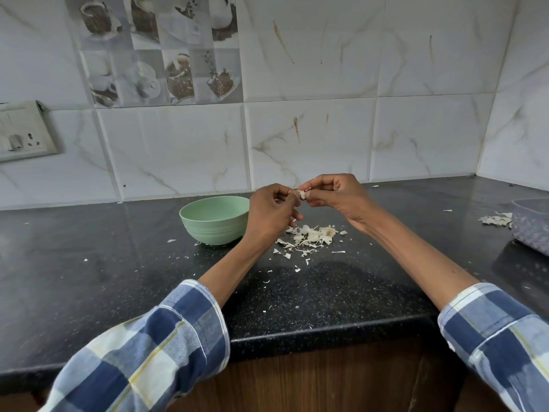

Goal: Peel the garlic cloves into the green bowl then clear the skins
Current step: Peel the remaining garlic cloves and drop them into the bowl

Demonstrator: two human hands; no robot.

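A small pale garlic clove [302, 194] is held in the air between both hands, above the black counter. My left hand [271, 214] pinches it from the left with curled fingers. My right hand [335, 196] pinches it from the right. The green bowl [214, 220] stands on the counter just left of my left hand; its inside is hidden from this angle. A heap of garlic skins [312, 234] lies on the counter below the hands, with small flakes scattered toward the front edge.
A clear plastic container [531, 226] stands at the far right, with more skins [496, 219] beside it. A tiled wall runs behind the counter, with a switch plate [23, 132] at the left. The counter's front edge [297, 334] lies near me.
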